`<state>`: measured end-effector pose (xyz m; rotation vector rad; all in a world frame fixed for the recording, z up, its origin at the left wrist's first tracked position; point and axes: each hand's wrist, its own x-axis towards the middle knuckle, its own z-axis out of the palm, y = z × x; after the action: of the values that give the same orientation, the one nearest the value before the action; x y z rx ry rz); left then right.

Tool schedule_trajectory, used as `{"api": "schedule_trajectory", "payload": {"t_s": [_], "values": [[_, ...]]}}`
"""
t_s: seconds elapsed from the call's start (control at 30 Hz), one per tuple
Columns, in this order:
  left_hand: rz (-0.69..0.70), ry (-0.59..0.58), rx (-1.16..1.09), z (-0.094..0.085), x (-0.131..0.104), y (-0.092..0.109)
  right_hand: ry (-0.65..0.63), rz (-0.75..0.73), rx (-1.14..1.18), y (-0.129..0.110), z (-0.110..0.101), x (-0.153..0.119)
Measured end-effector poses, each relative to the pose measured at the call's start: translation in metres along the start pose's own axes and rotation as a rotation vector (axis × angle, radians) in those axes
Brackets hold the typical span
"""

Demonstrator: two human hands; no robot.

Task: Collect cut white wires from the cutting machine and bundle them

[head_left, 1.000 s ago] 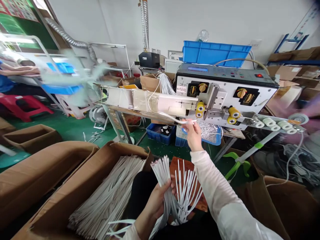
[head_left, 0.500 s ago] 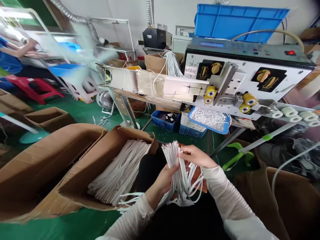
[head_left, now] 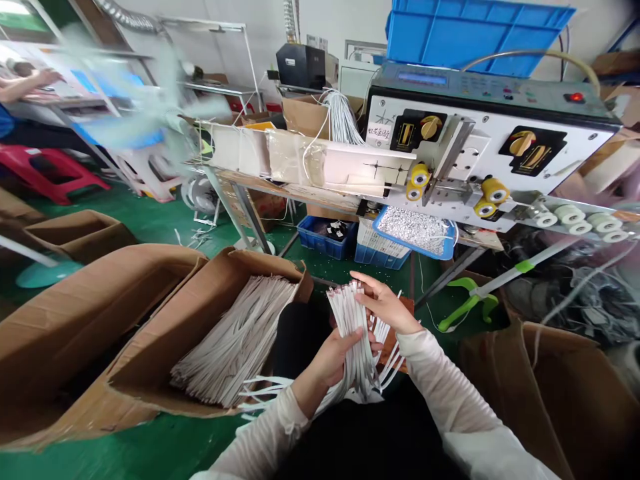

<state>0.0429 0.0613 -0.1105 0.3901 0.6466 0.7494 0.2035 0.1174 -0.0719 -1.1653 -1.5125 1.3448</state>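
My left hand (head_left: 336, 357) is wrapped round a bundle of white wires (head_left: 354, 333), flat strips with reddish-brown tips fanned out at the top. At the right side of the tips is my right hand (head_left: 389, 308), its index finger stretched over them and its thumb against the wires; the other fingers are partly hidden. More white strands hang below the right hand, and the lower part of the bundle trails across my lap to the left. To the left, a cardboard box (head_left: 145, 347) holds a thick pile of similar wires (head_left: 237, 340).
A wire-processing machine (head_left: 480, 160) stands on a bench ahead, with a blue crate (head_left: 475, 37) on top. Below are a blue tray of small white bits (head_left: 417, 230) and a blue bin (head_left: 327, 240). A fan (head_left: 150, 113) spins at left; another person's hand (head_left: 47, 77) is beyond it.
My right index finger has lifted and straightened over the wire tips. The loops below my right hand have dropped into straighter strands. The whole view has shifted slightly.
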Motion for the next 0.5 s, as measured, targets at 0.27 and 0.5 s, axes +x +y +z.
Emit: {"api": "schedule_trajectory", "payload": {"t_s": [0.27, 0.5], "values": [[-0.04, -0.066, 0.063, 0.003, -0.007, -0.012, 0.042, 0.007, 0.048, 0.01, -0.001, -0.021], [0.057, -0.071, 0.171, 0.013, 0.001, -0.034, 0.085, 0.006, 0.074, 0.028, -0.013, -0.038]]}}
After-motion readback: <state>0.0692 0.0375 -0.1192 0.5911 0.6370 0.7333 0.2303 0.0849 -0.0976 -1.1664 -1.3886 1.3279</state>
